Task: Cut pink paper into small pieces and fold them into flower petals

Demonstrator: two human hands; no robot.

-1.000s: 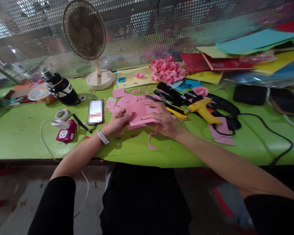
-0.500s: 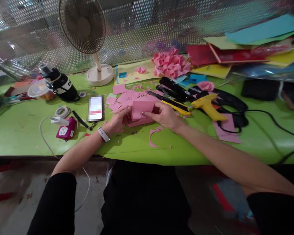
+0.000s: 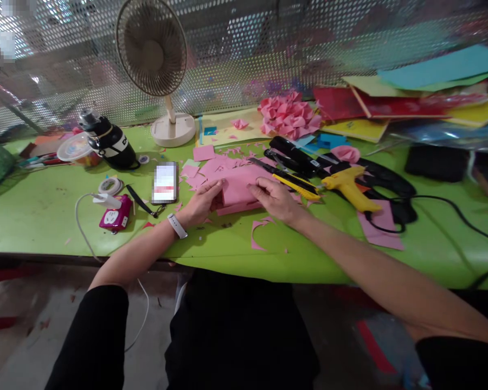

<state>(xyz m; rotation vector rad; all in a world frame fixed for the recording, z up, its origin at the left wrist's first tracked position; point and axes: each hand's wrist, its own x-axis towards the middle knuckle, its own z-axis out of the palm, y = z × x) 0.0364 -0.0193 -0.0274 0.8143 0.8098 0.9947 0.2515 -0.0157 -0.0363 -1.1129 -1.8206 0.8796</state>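
So both hands are on one piece of pink paper (image 3: pixel 239 187), just in from the middle of the desk's (image 3: pixel 223 260) near edge. Left hand (image 3: pixel 206 199) has its left side pinched between thumb and fingers, with the fingers mostly tucked out of sight. Right hand (image 3: pixel 277 199) pinches the right side, thumb lying on the face of the sheet, fingers bent. Neither hand is spread wide. Another pink layer pokes out under the lower edge, can't tell if it's the same sheet.

As for writing: the black bottle (image 3: pixel 111 143) toward the desk's back left corner has a white band with dark letters, but they're partly turned away and I can't read the word. The phone (image 3: pixel 165 183) left of the paper has its screen blurred out. Can't make out any brand on the yellow glue gun (image 3: pixel 352 187), toward the right edge.
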